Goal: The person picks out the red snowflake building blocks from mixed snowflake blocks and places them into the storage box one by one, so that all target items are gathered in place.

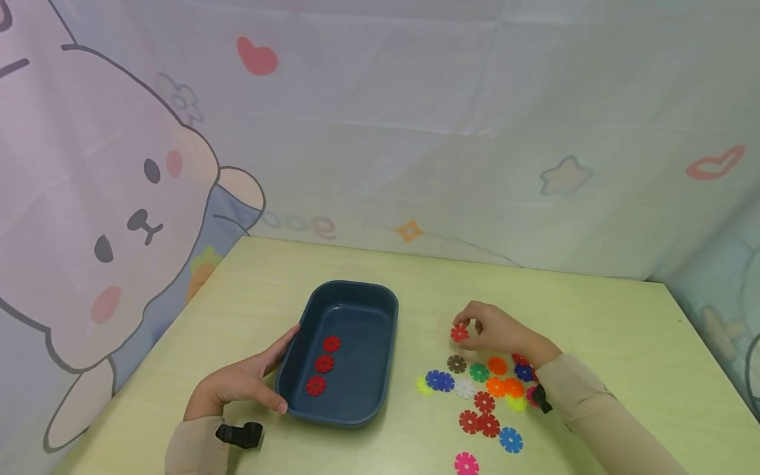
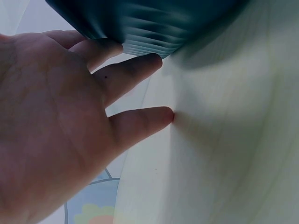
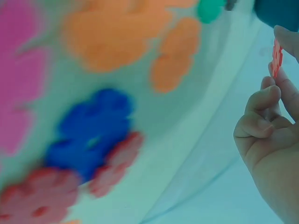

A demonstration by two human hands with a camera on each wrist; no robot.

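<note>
A dark blue tray (image 1: 338,396) stands on the table with several red notched plastic discs in a row inside, such as the red disc (image 1: 324,363) in the middle. Against its left side rests my left hand (image 1: 240,382), fingers spread and fairly straight; the left wrist view shows the fingertips (image 2: 154,60) at the ribbed outer wall. To the right of the tray, my right hand (image 1: 495,330) pinches a red notched disc (image 1: 459,333) between thumb and fingers, raised off the table. The right wrist view shows that same disc (image 3: 277,58) edge-on.
Below the right hand lie loose notched discs: a brown disc (image 1: 456,364), a green disc (image 1: 479,373), orange discs (image 1: 497,365), blue discs (image 1: 440,380), red discs (image 1: 488,425), and a pink disc (image 1: 466,463) near the front. A printed cloth (image 1: 415,132) hangs behind the table.
</note>
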